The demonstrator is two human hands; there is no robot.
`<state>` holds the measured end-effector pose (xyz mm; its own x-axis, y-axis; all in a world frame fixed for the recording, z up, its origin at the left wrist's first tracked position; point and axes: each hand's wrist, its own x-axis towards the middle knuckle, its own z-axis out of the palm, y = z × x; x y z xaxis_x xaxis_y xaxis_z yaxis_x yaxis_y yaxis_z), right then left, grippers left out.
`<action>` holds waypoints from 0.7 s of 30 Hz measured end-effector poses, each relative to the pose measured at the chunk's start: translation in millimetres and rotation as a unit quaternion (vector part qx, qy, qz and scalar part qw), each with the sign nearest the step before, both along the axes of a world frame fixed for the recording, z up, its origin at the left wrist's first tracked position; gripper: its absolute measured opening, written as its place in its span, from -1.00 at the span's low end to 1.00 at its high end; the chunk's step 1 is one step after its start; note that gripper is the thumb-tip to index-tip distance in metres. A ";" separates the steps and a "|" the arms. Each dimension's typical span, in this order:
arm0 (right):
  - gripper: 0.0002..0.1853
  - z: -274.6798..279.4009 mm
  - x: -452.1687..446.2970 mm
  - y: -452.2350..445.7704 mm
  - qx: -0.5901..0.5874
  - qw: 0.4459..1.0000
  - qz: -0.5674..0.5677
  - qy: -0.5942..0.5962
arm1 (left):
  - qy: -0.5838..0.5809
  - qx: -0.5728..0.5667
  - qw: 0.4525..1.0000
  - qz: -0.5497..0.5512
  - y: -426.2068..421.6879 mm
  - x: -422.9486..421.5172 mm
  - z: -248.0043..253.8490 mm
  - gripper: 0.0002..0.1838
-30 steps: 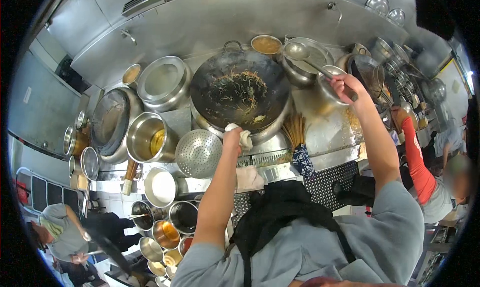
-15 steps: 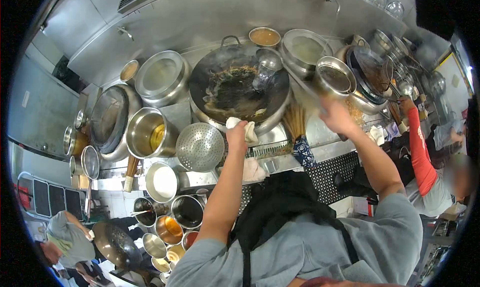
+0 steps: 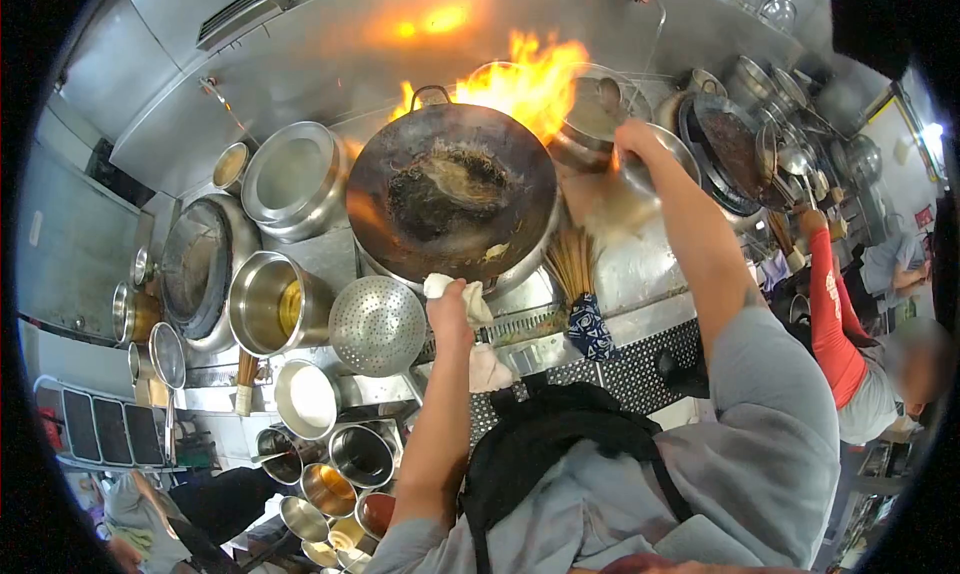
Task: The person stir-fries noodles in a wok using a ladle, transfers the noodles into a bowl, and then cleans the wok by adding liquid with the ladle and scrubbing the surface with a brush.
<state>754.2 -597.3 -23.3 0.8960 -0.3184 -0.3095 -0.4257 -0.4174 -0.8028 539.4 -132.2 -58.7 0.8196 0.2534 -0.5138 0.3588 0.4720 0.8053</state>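
Note:
My left hand [image 3: 451, 312] is closed around a folded white cloth [image 3: 440, 286] at the near edge of a large black wok [image 3: 370, 209]. Dark oily contents with a brownish mass in the middle lie in the wok. My right hand [image 3: 637, 142] is closed on the ladle handle, right of the wok. The round ladle head [image 3: 608, 94] shows just beyond it, over the large pot at the back, and the rest of the tool is blurred. Tall orange flames [image 3: 525, 89] rise behind the wok's far rim.
A perforated strainer [image 3: 377, 326] and a steel pot of yellow oil [image 3: 262, 304] stand left of the wok. A bamboo brush [image 3: 575, 266] lies to its right. Several sauce containers [image 3: 362, 454] stand lower left. A co-worker's red sleeve [image 3: 832, 324] is at the right.
Flames have flared up behind the wok, whose contents have shifted. My right hand has moved up and away, and the ladle has left the wok. The left hand keeps its hold.

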 end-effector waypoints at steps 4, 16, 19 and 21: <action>-0.84 -17.9 30.4 -13.0 0.562 0.813 -0.145 0.043 | -0.011 -0.005 1.000 0.003 -0.4 -0.6 4.0 -0.83; -0.90 130.5 -163.1 39.7 0.588 0.803 -0.080 0.052 | -0.029 -0.024 0.998 -0.045 10.1 0.1 -11.9 -0.74; -0.88 160.5 -198.1 59.1 0.556 0.826 -0.068 0.057 | -0.027 -0.034 0.998 -0.055 15.4 -3.4 -11.8 -0.77; -0.89 173.9 -218.3 75.8 0.543 0.833 -0.075 0.073 | -0.016 -0.091 0.994 -0.050 20.6 -15.3 1.3 -0.76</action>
